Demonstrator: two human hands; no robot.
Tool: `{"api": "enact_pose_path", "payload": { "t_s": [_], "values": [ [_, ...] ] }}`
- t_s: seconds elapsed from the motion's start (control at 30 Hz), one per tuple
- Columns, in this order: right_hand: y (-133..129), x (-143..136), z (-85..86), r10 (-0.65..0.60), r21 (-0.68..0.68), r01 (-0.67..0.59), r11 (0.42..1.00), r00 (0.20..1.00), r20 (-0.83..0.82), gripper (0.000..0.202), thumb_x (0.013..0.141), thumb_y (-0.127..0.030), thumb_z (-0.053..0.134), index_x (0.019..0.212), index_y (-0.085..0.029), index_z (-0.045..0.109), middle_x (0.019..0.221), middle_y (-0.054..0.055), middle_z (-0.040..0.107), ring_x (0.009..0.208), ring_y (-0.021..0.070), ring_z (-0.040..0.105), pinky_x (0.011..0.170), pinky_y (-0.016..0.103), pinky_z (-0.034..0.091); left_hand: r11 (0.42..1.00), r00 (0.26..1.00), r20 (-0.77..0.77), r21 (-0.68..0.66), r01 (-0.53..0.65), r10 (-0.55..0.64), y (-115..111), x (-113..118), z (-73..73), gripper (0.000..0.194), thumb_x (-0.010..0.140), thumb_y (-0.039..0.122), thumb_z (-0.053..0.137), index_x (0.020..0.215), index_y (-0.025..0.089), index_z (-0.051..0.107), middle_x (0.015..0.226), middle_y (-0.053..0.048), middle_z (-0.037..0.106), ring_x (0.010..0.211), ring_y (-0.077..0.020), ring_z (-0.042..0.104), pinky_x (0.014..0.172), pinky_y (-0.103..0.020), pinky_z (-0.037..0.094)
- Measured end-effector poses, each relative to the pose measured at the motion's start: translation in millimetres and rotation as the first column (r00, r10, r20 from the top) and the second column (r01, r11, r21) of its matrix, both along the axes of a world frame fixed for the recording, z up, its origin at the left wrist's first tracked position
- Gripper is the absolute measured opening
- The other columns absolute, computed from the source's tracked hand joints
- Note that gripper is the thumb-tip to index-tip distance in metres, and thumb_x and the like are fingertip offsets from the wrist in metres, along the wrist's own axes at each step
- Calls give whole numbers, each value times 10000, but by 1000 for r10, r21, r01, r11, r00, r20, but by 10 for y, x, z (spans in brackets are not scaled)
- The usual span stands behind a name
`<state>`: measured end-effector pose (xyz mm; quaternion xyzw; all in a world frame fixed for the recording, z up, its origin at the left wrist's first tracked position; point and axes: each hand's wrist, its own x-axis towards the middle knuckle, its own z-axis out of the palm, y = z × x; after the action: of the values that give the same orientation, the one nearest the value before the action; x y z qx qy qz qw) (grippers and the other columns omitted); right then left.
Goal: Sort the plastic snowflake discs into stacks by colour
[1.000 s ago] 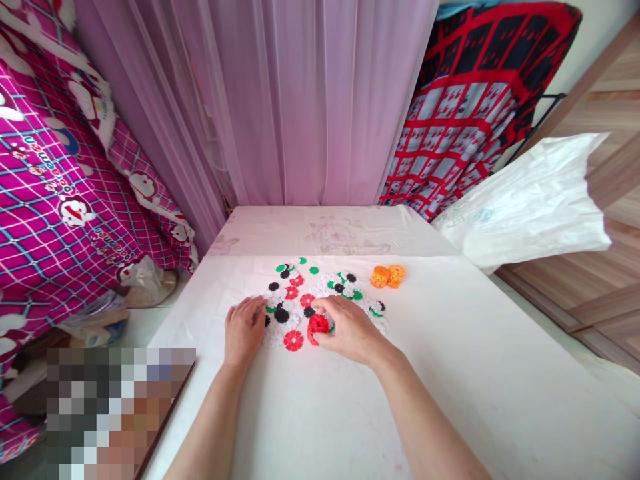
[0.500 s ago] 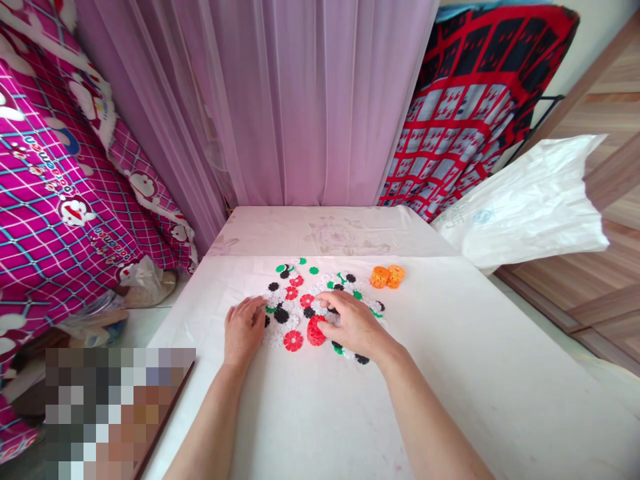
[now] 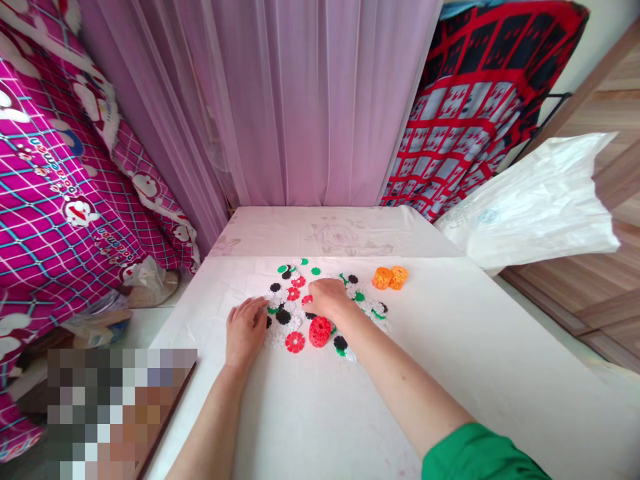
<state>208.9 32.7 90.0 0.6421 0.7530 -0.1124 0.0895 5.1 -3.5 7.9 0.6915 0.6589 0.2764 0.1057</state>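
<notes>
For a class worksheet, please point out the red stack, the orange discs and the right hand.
Red stack (image 3: pixel 320 331), head view: upper face.
Orange discs (image 3: pixel 383 279), head view: left cluster.
Right hand (image 3: pixel 328 297), head view: back of hand.

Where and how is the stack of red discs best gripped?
I'd pinch the stack of red discs across its notched outer rim, spanning all the layers, since they look merely piled and could slide apart. Coming from above and the near side seems best: a single red disc lies to its left and a black disc to its right.
</notes>
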Motion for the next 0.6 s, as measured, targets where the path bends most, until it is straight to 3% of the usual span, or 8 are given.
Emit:
{"api": "enact_pose_path", "payload": {
  "t_s": [0.13,0.27,0.37,0.43,0.5,0.6],
  "values": [
    [111,-107,-30,-26,-32,25,999,1000,-8,339,744,-303,731,1055,-168,744,1073,163,741,1051,304,687,851,346,522,1000,1000,3,-1,-2,2,-1,-5,-8,287,911,266,475,1085,279,703,1270,-34,701,1306,-266,550,1135,-539,343],
    [188,-50,-57,-55,-75,48,996,995,-86,268,674,-294,782,920,-187,764,986,137,759,972,302,704,788,333,523,1000,1000,5,-16,-6,6,-2,-9,-5,291,910,266,476,1093,287,701,1278,-29,697,1315,-270,542,1135,-551,338],
    [166,107,-64,-71,-52,61,997,975,-212,140,764,-282,695,870,-214,754,979,80,759,943,242,696,758,284,491,1000,1000,5,-16,-4,4,-2,-7,-3,296,911,260,468,1090,282,703,1278,-32,696,1315,-271,541,1135,-549,335],
    [112,258,-84,-73,-25,69,997,952,-298,169,842,-273,587,897,-222,739,951,32,751,889,178,680,722,241,462,1000,1000,5,-11,0,0,-2,-6,-4,296,908,252,467,1083,277,704,1272,-32,700,1314,-270,542,1136,-541,335],
    [27,424,-122,-112,-15,118,993,880,-462,215,869,-287,523,910,-201,716,867,5,725,792,137,645,671,219,437,1000,1000,3,-5,4,-4,-1,-6,-6,297,904,246,468,1082,274,704,1267,-32,703,1310,-270,545,1136,-539,336],
    [-157,626,-187,-235,-132,223,966,536,-811,214,795,-363,590,838,-172,676,721,-19,645,670,120,560,621,226,408,1000,1000,-3,1,9,-9,2,-7,-9,301,902,247,466,1086,272,703,1267,-30,702,1306,-271,548,1130,-538,345]
  ]
}}
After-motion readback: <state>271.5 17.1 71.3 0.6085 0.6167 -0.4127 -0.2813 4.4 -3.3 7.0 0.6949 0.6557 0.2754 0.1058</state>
